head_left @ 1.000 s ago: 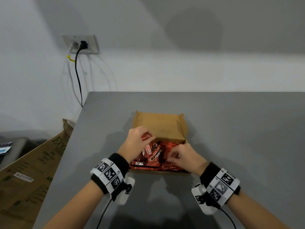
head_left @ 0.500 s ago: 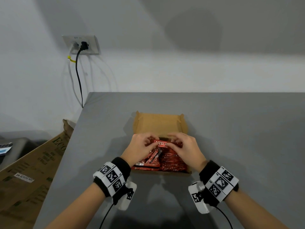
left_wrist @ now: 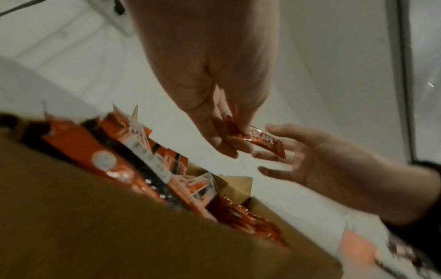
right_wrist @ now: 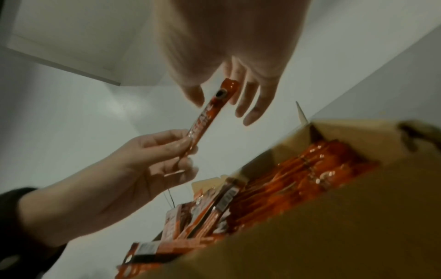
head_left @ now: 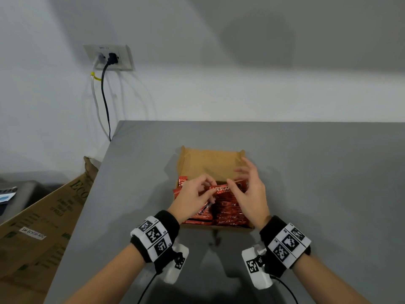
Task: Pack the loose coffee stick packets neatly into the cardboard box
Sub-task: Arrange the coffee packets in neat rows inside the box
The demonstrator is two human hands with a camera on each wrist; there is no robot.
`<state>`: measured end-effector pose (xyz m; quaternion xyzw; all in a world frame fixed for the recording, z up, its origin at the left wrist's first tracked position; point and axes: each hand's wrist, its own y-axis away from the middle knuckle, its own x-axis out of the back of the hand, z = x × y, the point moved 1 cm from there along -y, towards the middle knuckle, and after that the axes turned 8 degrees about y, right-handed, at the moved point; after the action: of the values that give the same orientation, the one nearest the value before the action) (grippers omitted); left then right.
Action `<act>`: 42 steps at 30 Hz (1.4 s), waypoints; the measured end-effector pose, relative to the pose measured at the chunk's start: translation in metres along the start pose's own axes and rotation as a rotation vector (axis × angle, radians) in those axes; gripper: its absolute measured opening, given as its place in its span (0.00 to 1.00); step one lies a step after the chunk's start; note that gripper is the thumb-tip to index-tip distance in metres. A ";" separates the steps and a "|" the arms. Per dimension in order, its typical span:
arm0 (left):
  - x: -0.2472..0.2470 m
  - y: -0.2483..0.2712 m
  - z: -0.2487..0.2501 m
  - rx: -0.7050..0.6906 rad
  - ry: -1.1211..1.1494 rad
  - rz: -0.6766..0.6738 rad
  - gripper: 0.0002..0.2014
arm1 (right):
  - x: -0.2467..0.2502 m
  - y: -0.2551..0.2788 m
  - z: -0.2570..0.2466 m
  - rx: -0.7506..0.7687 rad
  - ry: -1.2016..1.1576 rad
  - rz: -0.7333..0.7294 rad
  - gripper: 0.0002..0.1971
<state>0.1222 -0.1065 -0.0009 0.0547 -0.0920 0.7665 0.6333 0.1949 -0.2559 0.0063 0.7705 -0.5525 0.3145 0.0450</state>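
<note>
My left hand point(head_left: 192, 195) now pinches 1 coffee stick packet point(head_left: 225, 189) lifted above the cardboard box point(head_left: 210, 163), frame center; 0.5 s ago both hands gripped it. Right hand point(head_left: 249, 189) has opened, fingers spread beside it. Prob. repositioning before laying it w/ the neat row.

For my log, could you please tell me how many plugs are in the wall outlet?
2: a black plug on the right of the outlet, and a pale plug on its left.
</note>
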 end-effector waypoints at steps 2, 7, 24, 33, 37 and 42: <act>0.000 0.001 -0.002 -0.036 -0.050 -0.008 0.03 | 0.004 -0.002 0.003 0.112 0.122 -0.106 0.14; -0.001 0.004 -0.006 -0.017 -0.080 -0.040 0.08 | 0.019 0.002 0.016 0.305 0.382 -0.364 0.07; -0.010 0.000 -0.017 -0.082 -0.854 -0.406 0.13 | 0.030 0.008 0.028 -0.115 0.260 -0.449 0.05; -0.008 -0.003 -0.016 -0.098 -0.871 -0.466 0.14 | 0.027 0.020 0.021 0.091 0.460 -0.693 0.04; -0.009 -0.004 -0.016 -0.087 -0.862 -0.484 0.09 | 0.019 0.015 0.008 0.213 0.668 -0.806 0.05; -0.007 -0.002 -0.015 -0.087 -0.869 -0.470 0.05 | 0.009 0.005 0.002 0.214 0.800 -0.892 0.09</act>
<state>0.1261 -0.1093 -0.0171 0.3619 -0.3648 0.5046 0.6938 0.1932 -0.2656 0.0083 0.7499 -0.0819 0.5844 0.2989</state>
